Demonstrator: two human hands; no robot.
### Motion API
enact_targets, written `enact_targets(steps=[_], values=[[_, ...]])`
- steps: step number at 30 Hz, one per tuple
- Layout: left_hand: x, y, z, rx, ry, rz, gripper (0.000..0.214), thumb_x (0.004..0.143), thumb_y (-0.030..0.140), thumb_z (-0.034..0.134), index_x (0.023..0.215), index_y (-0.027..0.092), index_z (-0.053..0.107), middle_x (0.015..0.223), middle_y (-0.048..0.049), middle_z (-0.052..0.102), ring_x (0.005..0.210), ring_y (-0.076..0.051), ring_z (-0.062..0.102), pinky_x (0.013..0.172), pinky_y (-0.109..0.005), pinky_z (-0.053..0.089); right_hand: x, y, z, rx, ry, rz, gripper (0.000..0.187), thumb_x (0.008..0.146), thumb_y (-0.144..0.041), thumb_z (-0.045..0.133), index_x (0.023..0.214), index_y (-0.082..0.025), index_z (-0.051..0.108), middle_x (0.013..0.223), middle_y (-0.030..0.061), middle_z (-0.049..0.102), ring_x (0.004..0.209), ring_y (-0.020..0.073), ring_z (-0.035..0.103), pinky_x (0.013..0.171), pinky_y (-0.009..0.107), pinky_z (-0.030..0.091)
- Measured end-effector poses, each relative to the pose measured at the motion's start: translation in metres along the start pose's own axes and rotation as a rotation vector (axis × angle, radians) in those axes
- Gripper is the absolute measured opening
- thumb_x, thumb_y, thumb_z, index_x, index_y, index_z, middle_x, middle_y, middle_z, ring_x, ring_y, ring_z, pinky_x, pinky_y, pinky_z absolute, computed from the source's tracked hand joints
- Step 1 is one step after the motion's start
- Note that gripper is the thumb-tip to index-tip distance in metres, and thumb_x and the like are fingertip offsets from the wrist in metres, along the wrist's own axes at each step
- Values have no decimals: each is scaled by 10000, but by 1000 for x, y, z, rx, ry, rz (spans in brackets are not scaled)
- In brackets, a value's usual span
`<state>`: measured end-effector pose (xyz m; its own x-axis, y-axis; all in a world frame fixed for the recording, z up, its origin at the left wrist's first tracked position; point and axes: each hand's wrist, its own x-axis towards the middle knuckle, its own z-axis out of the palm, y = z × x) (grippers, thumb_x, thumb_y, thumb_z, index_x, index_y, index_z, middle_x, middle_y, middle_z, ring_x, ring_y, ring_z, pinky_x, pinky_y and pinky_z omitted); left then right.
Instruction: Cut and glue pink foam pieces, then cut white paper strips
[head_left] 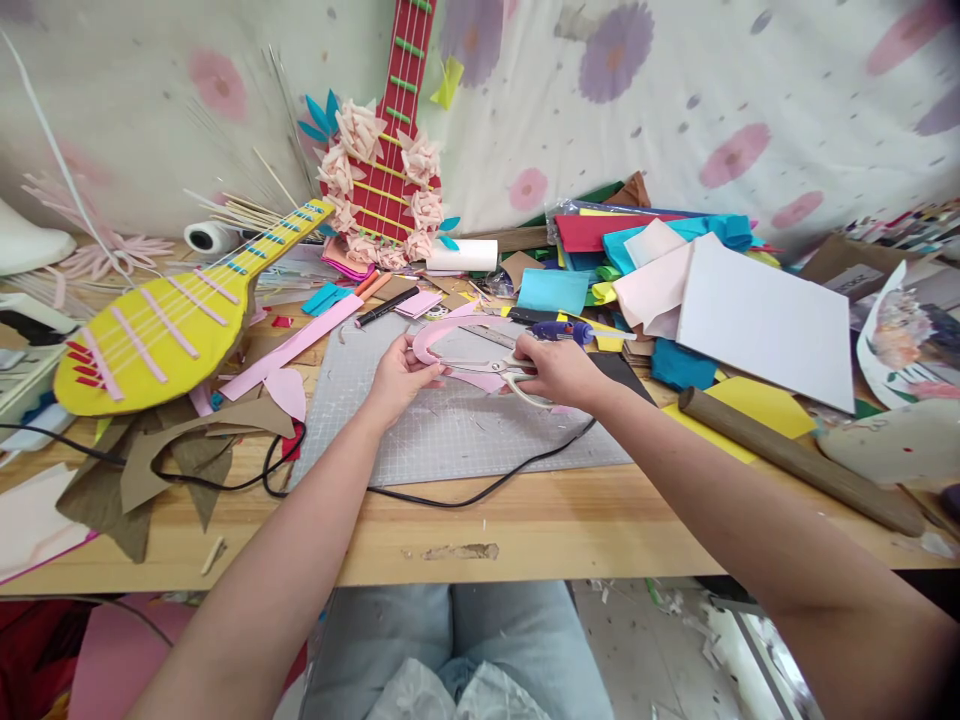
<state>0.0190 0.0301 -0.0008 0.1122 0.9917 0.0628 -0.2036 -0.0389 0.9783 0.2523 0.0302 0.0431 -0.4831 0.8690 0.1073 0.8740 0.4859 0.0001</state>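
Observation:
My left hand (403,381) pinches a curved strip of pink paper (427,343) above the cutting mat. In my right hand (559,371) is a pair of scissors (487,367) with pale handles. Their blades point left and reach the pink strip near my left fingertips. Under both hands lies the grey gridded cutting mat (435,440), with small pink scraps on it. A blue glue gun (564,330) rests just behind my right hand.
A yellow paper lute (161,330) lies at left, and a red paper guitar (382,190) with pink flowers leans at the back. Coloured sheets and a white board (769,320) pile up at right, near a brown roll (795,460). A black cable (465,502) crosses the mat's front.

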Motion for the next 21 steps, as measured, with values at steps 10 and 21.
enact_targets(steps=[10, 21], values=[[-1, 0, 0, 18, -3, -11, 433, 562, 230, 738, 854, 170, 424, 745, 8, 639, 701, -175, 665, 533, -245, 540, 0, 4, 5, 17, 28, 1, 302, 711, -446, 563, 848, -184, 500, 706, 35, 633, 602, 166, 541, 509, 241, 221], [-2, 1, 1, 13, -11, -30, 427, 570, 221, 736, 867, 165, 435, 769, -4, 653, 712, -179, 668, 553, -253, 543, -2, -1, -3, 164, -48, 59, 416, 672, -548, 572, 872, -198, 469, 726, 33, 610, 606, 162, 530, 506, 230, 269]])
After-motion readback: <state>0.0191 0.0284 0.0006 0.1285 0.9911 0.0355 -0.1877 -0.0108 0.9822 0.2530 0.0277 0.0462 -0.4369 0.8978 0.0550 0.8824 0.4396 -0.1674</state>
